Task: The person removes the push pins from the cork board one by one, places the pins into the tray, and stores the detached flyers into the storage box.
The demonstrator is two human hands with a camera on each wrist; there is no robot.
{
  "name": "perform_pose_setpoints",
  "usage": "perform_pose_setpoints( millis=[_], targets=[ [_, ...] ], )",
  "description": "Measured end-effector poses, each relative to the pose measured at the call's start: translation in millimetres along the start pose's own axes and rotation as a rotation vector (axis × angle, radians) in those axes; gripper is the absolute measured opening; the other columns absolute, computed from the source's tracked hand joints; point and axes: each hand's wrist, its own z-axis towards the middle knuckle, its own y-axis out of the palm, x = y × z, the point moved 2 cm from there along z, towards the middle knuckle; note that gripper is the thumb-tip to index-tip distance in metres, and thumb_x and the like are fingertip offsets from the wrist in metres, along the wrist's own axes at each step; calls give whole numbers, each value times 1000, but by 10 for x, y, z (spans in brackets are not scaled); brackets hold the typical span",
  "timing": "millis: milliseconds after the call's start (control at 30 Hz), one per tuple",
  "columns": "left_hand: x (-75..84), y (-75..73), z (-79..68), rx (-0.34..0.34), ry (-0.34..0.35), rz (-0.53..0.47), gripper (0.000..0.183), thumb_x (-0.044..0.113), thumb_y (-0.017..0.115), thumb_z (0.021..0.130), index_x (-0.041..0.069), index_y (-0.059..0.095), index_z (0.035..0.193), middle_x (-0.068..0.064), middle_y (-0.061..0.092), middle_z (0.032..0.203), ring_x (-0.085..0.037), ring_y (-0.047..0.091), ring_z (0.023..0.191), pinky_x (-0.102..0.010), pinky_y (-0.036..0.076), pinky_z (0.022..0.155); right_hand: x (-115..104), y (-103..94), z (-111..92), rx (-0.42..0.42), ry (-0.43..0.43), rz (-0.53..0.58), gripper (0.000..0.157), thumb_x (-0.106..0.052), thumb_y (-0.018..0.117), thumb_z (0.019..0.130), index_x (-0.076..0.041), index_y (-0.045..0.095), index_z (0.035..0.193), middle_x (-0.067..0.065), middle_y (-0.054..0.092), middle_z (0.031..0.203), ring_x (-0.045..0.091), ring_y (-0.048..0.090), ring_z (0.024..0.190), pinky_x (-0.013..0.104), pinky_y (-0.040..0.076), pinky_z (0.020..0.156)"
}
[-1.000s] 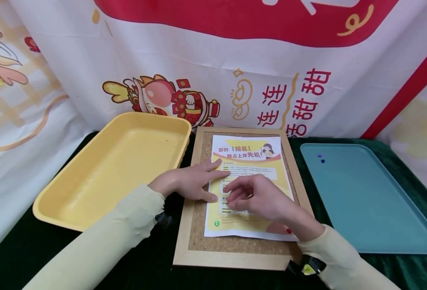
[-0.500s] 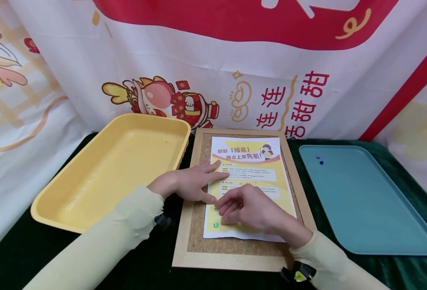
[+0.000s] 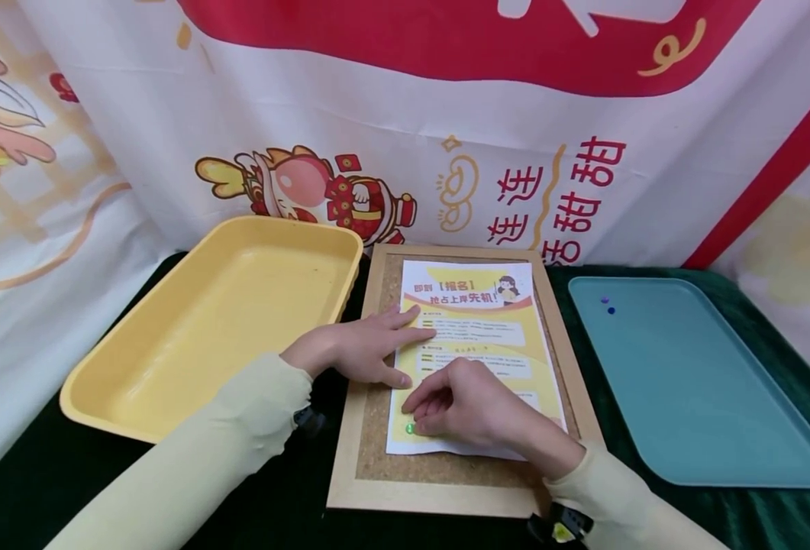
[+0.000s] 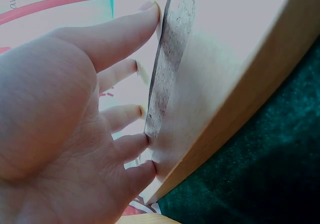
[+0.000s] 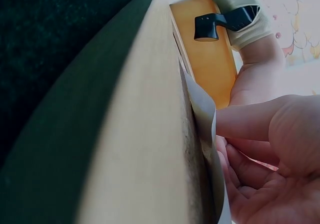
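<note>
A yellow-and-white printed sheet [image 3: 469, 305] lies on a wood-framed cork board [image 3: 377, 458]. My left hand [image 3: 370, 344] rests with spread fingers over the sheet's left edge; the left wrist view shows its fingertips along the board's cork and frame. At the sheet's lower left corner sits a small green pushpin [image 3: 410, 429]. My right hand [image 3: 469, 401] is right there, its thumb tip at the pin and its bent index finger just above, a small gap between them. The right wrist view shows the sheet's edge [image 5: 202, 103] curling up off the cork beside the thumb.
A yellow tray [image 3: 219, 305] stands left of the board, its rim close to the frame. To the right lies a blue tray [image 3: 707, 382] holding a purple pin [image 3: 605, 300] and a dark blue pin [image 3: 611, 311]. A printed cloth backdrop [image 3: 377, 99] hangs behind.
My right hand has moved down and left across the sheet to the green pushpin. The red dot at the sheet's lower right is now hidden behind it. My left hand has stayed put.
</note>
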Motion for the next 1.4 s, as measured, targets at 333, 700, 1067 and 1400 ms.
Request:
perform_pose_setpoints(
  millis=[333, 700, 1067, 1400],
  targets=[
    [-4, 19, -21, -4, -10, -10, 78, 42, 67, 104, 29, 29, 170, -8, 1, 181, -37, -7, 168, -61, 10, 134, -19, 14, 2, -8, -30, -12, 9, -9, 85, 90, -19, 86, 88, -10, 77, 76, 4, 66, 72, 20, 51, 69],
    [13, 12, 21, -3, 16, 2, 78, 42, 68, 103, 28, 30, 170, -10, 3, 181, -38, -5, 167, -59, 10, 134, -29, 2, -32, 4, -34, -40, 10, -10, 86, 88, -18, 85, 83, -11, 75, 73, 3, 62, 69, 19, 48, 68],
    [10, 1, -9, -11, -3, 5, 78, 42, 68, 103, 29, 29, 170, -8, 2, 181, -37, -5, 168, -58, 10, 134, -43, 23, -18, -6, -51, -46, 13, -9, 86, 88, -19, 83, 81, -12, 73, 72, 4, 62, 67, 20, 47, 67],
    [3, -7, -9, -8, 0, 7, 78, 41, 68, 103, 27, 29, 170, -9, 2, 181, -38, -5, 167, -58, 11, 134, -51, 34, -14, -4, -71, -62, 17, -8, 85, 89, -22, 81, 79, -13, 72, 72, 4, 61, 67, 20, 47, 67]
  ],
)
